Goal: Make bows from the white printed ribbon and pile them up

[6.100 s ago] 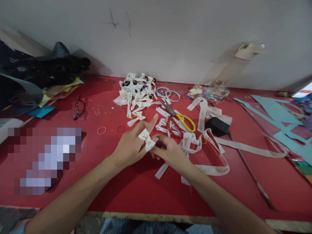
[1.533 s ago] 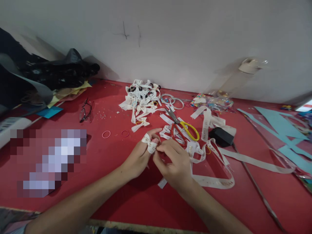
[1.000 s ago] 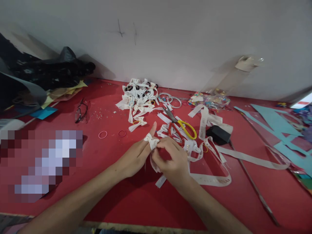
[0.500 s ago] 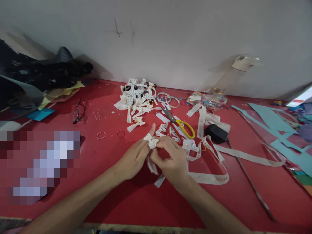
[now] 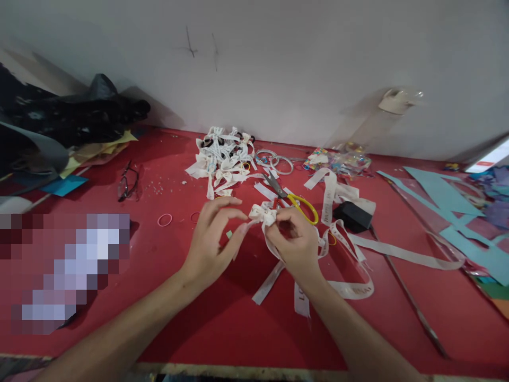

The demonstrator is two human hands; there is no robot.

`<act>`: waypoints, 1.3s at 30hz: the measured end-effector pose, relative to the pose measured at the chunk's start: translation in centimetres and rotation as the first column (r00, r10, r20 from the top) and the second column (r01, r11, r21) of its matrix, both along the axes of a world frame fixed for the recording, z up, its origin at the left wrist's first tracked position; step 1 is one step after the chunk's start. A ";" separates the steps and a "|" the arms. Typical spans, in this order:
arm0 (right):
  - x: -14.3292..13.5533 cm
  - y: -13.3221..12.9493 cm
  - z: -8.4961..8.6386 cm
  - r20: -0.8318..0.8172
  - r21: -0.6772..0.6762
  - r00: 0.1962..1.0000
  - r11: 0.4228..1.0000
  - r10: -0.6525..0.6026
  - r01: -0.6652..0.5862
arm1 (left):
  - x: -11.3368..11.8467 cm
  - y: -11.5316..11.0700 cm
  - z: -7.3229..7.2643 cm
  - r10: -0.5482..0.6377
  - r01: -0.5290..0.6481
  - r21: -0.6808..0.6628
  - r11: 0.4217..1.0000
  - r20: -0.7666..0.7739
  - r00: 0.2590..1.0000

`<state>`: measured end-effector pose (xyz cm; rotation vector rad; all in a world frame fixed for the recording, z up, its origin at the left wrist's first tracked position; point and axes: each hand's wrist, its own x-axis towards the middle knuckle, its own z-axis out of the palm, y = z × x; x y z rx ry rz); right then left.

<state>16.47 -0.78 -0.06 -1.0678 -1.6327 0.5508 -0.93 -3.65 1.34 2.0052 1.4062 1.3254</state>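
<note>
A white ribbon bow (image 5: 263,214) is pinched between the thumb and fingers of my right hand (image 5: 294,239), above the red table (image 5: 222,329). My left hand (image 5: 214,233) is just left of the bow with its fingers curved and apart; its fingertips are close to the bow's left edge. Ribbon tails hang below the bow. Behind my right hand lie yellow-handled scissors (image 5: 292,200) and a red-handled tool, mostly hidden. Printed white ribbon (image 5: 353,289) trails to the right of my right hand.
A pile of ribbon bows (image 5: 222,156) lies at the back centre, beside clear rings (image 5: 281,165). Glasses (image 5: 128,183) and a pink band (image 5: 164,219) are on the left. A black block (image 5: 353,217), a thin rod (image 5: 415,307) and blue sheets (image 5: 449,204) are on the right.
My left hand has come off the bow and its fingers have spread. The bow has moved slightly right and up in my right hand.
</note>
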 end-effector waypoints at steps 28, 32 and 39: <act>0.5 0.3 0.5 -0.095 -0.367 0.916 0.842 0.389 -0.396 | -1.1 1.5 -0.4 -0.214 0.285 -0.271 0.920 0.263 0.941; 0.1 0.0 0.2 -0.316 -0.470 0.861 0.723 0.398 -0.507 | -0.9 1.4 -0.7 -0.162 0.204 -0.219 0.954 0.193 0.968; -0.6 -0.5 0.0 -0.528 -0.541 0.793 0.600 0.305 -0.590 | -0.9 1.5 -1.2 -0.062 0.063 0.006 0.998 -0.085 0.994</act>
